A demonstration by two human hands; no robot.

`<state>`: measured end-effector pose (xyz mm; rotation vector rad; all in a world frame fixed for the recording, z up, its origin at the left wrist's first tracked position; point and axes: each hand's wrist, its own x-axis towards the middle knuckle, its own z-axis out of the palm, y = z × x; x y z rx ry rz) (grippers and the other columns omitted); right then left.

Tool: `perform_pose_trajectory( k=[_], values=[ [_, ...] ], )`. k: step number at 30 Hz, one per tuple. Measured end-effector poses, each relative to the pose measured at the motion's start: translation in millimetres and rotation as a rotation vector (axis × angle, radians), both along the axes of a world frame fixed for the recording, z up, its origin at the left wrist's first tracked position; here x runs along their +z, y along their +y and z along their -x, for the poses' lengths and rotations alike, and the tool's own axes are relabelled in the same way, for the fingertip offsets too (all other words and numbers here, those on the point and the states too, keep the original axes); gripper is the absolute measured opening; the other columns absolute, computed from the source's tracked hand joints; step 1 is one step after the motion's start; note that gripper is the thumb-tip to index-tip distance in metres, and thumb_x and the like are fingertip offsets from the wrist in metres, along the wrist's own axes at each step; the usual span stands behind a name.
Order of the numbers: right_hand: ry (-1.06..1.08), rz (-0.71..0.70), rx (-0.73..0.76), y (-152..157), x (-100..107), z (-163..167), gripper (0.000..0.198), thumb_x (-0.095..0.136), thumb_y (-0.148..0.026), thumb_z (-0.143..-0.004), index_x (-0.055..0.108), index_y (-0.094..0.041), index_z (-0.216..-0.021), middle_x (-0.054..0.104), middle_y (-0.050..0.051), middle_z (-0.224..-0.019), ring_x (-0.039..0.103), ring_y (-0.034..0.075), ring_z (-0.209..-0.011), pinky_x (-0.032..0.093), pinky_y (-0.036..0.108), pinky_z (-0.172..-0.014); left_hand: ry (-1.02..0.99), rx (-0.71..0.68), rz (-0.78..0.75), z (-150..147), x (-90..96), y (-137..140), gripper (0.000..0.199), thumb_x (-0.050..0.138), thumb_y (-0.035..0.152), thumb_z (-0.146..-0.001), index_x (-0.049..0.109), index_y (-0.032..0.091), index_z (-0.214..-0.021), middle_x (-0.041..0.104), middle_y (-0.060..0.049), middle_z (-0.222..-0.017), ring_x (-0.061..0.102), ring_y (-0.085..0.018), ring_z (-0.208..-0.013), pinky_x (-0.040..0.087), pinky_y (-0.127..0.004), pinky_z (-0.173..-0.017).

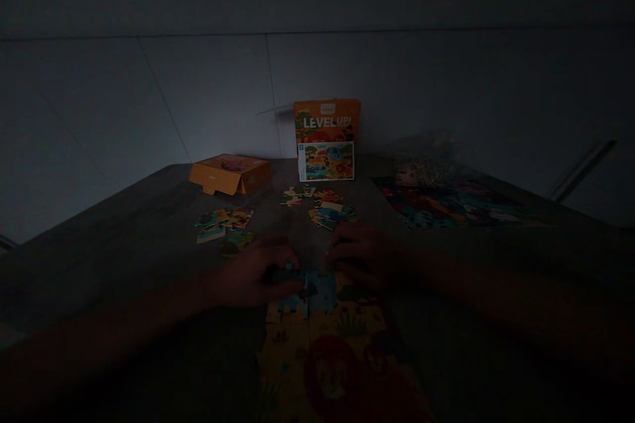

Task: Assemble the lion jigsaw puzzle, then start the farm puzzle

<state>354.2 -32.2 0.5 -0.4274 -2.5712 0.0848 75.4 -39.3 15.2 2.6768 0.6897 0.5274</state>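
The light is very dim. A partly joined jigsaw puzzle (pixel 327 330) lies in front of me, showing a lion, smaller animals and yellow ground. At its upper left edge my left hand (pixel 260 271) is closed, thumb and fingers around a blue puzzle piece (pixel 289 277). To the right, my right hand (pixel 362 254) rests by the puzzle's upper right edge with bent fingers; darkness hides whether they hold anything. Just beyond it lies a pile of loose puzzle pieces (pixel 332 211). Another pile of pieces (pixel 223 225) sits beyond my left hand.
An orange "LEVEL UP!" box (pixel 327 112) stands against the wall, a picture card (pixel 326 162) leaning on it. An open orange box (pixel 228 172) is at the back left. On the right, a clear plastic bag (pixel 426 168) lies on a dark, colourful picture sheet (pixel 456 205).
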Motion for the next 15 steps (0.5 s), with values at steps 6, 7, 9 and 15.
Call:
perform_pose_trajectory(
  k=[6, 7, 9, 15],
  values=[
    [0.008, 0.001, 0.008, 0, 1, 0, 0.019, 0.05, -0.018, -0.092, 0.067, -0.013, -0.1, 0.06, 0.011, -0.094, 0.056, 0.018, -0.085, 0.049, 0.032, -0.076, 0.019, -0.016, -0.19, -2, 0.6, -2, 0.015, 0.061, 0.027, -0.088, 0.056, 0.018, -0.099, 0.061, -0.008, -0.096, 0.056, -0.023, -0.093, 0.045, -0.036, -0.083],
    [0.0, 0.004, 0.004, 0, 0, 0, 0.019, 0.05, -0.018, -0.092, 0.067, -0.013, -0.1, 0.06, 0.011, -0.093, 0.056, 0.018, -0.085, 0.049, 0.032, -0.076, -0.001, -0.018, -0.199, -2, 2.2, -3, 0.017, 0.061, 0.025, -0.088, 0.055, 0.018, -0.102, 0.06, -0.009, -0.099, 0.055, -0.023, -0.095, 0.046, -0.036, -0.083],
    [-0.002, -0.001, -0.001, 1, 0, 0, 0.019, 0.05, -0.018, -0.092, 0.066, -0.014, -0.099, 0.06, 0.01, -0.092, 0.056, 0.018, -0.084, 0.048, 0.032, -0.075, -0.056, -0.11, -0.203, -1, 6.1, -6, 0.019, 0.059, 0.019, -0.087, 0.054, 0.018, -0.105, 0.059, -0.011, -0.103, 0.054, -0.024, -0.098, 0.047, -0.038, -0.084],
    [-0.011, -0.007, -0.015, 0, 1, 0, 0.019, 0.05, -0.02, -0.092, 0.067, -0.014, -0.1, 0.061, 0.011, -0.094, 0.057, 0.019, -0.085, 0.048, 0.033, -0.077, -0.04, -0.42, -0.121, -2, 13.0, -9, 0.025, 0.06, 0.009, -0.075, 0.057, 0.021, -0.097, 0.064, -0.013, -0.104, 0.058, -0.026, -0.099, 0.049, -0.041, -0.087]
  ],
)
